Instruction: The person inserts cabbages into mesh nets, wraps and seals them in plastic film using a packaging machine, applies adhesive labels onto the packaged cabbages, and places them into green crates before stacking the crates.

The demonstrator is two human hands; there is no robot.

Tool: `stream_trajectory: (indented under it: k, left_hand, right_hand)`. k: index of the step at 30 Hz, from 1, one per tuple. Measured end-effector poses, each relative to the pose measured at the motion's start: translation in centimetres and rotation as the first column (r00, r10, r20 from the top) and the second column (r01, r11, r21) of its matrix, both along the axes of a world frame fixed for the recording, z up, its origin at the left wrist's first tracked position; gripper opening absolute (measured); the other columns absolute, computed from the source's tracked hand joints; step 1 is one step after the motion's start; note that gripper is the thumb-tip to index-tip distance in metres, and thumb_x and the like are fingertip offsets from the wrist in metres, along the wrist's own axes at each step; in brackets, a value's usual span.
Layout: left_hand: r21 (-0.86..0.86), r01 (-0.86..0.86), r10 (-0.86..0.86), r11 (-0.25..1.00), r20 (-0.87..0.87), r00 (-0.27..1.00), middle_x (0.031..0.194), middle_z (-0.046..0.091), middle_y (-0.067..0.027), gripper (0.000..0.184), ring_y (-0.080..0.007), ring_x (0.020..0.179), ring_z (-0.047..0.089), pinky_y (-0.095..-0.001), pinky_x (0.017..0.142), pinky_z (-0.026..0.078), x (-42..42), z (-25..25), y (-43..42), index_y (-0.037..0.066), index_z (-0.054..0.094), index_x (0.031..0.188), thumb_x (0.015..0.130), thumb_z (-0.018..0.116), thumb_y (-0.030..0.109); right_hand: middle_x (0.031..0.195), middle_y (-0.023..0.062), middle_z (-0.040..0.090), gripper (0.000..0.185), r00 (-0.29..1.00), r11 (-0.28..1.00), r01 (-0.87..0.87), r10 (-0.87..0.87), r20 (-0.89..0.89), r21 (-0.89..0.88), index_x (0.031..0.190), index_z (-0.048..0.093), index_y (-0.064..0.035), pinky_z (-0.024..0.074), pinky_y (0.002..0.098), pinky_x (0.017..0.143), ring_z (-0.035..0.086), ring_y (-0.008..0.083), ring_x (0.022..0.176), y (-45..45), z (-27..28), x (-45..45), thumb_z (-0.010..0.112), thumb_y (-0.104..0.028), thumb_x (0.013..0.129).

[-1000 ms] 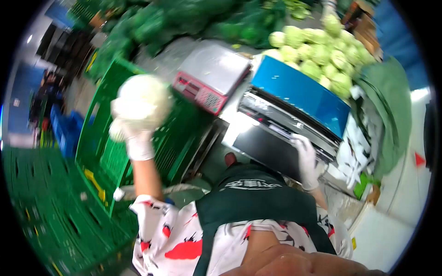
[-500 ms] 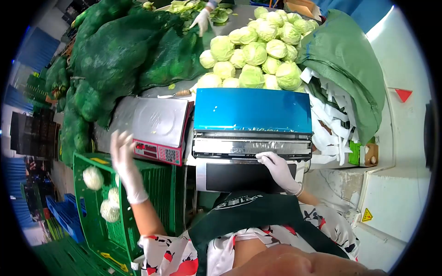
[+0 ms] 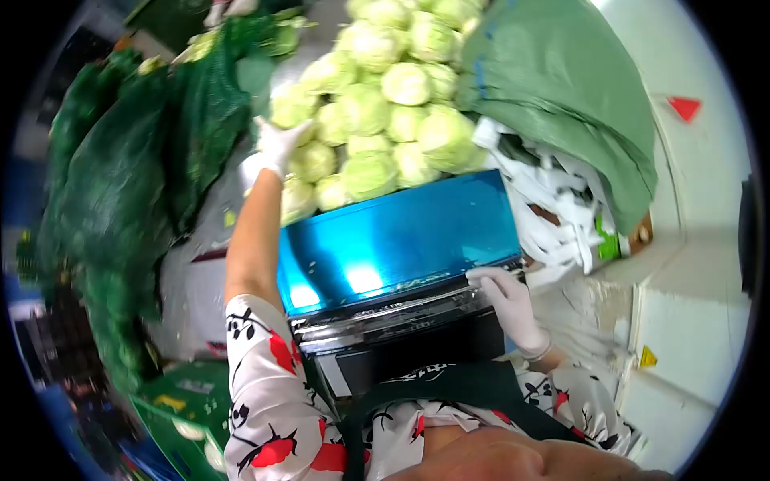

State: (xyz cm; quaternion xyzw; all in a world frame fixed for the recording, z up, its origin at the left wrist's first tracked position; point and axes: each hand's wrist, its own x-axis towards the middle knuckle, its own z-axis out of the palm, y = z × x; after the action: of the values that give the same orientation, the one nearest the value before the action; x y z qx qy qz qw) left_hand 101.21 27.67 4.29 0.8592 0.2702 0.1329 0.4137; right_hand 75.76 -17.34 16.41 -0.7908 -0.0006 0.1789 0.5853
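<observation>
Your left hand has moved from the crate to the cabbages, fingers spread wide, gripping nothing; your right hand's fingers extend over the machine, hold unclear. Pale heads sit in the crate; white strips lie at the sack's mouth.

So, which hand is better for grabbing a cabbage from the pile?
Probably the left hand: it's spread at the cabbage pile's edge. The right hand is farther away, by the near edge of the machine's blue lid.
</observation>
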Motion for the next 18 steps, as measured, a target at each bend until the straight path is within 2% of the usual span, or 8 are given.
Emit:
stream_trajectory:
  k: [3,5,6,8,10,13,14,18]
  left_hand:
    - [0.339,-0.025,0.043,0.94,-0.047,0.998,0.13,0.055,-0.0313,0.125,-0.0385,0.123,0.055,-0.041,0.106,0.043,0.6,0.0,-1.5,-0.012,0.027,0.146,0.056,0.091,0.046]
    - [0.266,0.013,-0.032,0.964,0.064,0.997,0.129,0.057,-0.0286,0.114,-0.0382,0.122,0.056,-0.0416,0.105,0.043,0.6,-0.8,-0.7,-0.011,0.04,0.138,0.054,0.091,0.047]
    - [0.259,0.01,-0.051,0.966,0.151,0.987,0.125,0.061,-0.0217,0.094,-0.0324,0.116,0.061,-0.0403,0.1,0.048,1.2,-3.3,1.1,-0.007,0.051,0.129,0.06,0.091,0.042]
    - [-0.079,-0.023,0.039,0.997,0.207,0.977,0.122,0.063,-0.0169,0.081,-0.0275,0.11,0.064,-0.038,0.095,0.05,0.4,-1.4,0.5,-0.005,0.054,0.128,0.067,0.09,0.035]
    - [-0.523,0.024,0.13,0.852,0.256,0.958,0.117,0.066,-0.0097,0.06,-0.0201,0.1,0.067,-0.0328,0.089,0.054,-2.0,0.4,1.3,-0.001,0.057,0.127,0.078,0.084,0.02]
    - [-0.784,0.245,0.113,0.571,0.37,0.922,0.122,0.064,-0.0104,0.051,-0.0207,0.107,0.065,-0.0341,0.091,0.052,-8.7,2.8,3.8,-0.001,0.055,0.13,0.089,0.074,0.023]
    - [-0.8,0.229,0.12,0.555,0.349,0.929,0.123,0.063,-0.0105,0.051,-0.0209,0.111,0.063,-0.0347,0.095,0.05,-11.4,2.4,5.4,-0.001,0.054,0.132,0.092,0.07,0.026]
    - [-0.394,-0.045,0.157,0.918,0.255,0.954,0.127,0.059,-0.0135,0.067,-0.0213,0.113,0.06,-0.0339,0.098,0.047,-24.0,5.3,5.9,-0.004,0.049,0.133,0.081,0.081,0.021]
  right_hand:
    - [0.108,0.0095,0.068,0.02,0.989,0.982,0.1,-0.081,0.125,-0.159,0.115,0.066,-0.0025,0.0491,0.0276,0.088,0.065,0.0165,0.097,-1.7,0.2,2.7,0.056,-0.008,0.098]
    - [0.109,0.0114,0.068,0.02,0.93,0.949,0.268,-0.209,0.301,-0.169,0.113,0.065,-0.0017,0.0493,0.0314,0.089,0.065,0.0208,0.101,-3.2,-1.1,5.0,0.059,-0.004,0.095]
    - [0.111,0.0123,0.068,0.021,0.873,0.907,0.308,-0.15,0.464,-0.286,0.114,0.065,-0.0011,0.0488,0.0313,0.09,0.064,0.0214,0.101,-3.8,-1.5,5.9,0.058,-0.003,0.095]
    - [0.115,0.0135,0.066,0.024,0.732,0.834,0.367,0.014,0.681,-0.412,0.117,0.064,-0.0015,0.0483,0.0331,0.092,0.063,0.0242,0.102,-4.5,-1.8,9.0,0.057,0.0,0.093]
    - [0.119,0.0144,0.064,0.031,0.576,0.798,0.392,0.177,0.798,-0.459,0.12,0.063,-0.0037,0.0484,0.0367,0.094,0.062,0.0287,0.105,-4.4,-1.6,12.2,0.059,0.002,0.09]
    - [0.13,0.01,0.06,0.048,0.425,0.621,0.366,0.55,0.718,-0.693,0.128,0.061,-0.0092,0.0498,0.0375,0.089,0.059,0.0266,0.111,-2.6,-0.8,17.2,0.062,0.002,0.081]
    - [0.136,0.009,0.055,0.056,0.392,0.513,0.391,0.658,0.643,-0.764,0.134,0.057,-0.0114,0.0498,0.037,0.089,0.057,0.0255,0.113,-1.7,-1.1,18.5,0.061,0.0,0.079]
    - [0.148,0.0076,0.043,0.067,0.403,0.173,0.397,0.849,0.341,-0.901,0.146,0.044,-0.0152,0.0504,0.0332,0.089,0.056,0.022,0.106,0.2,-3.6,22.6,0.055,-0.005,0.081]
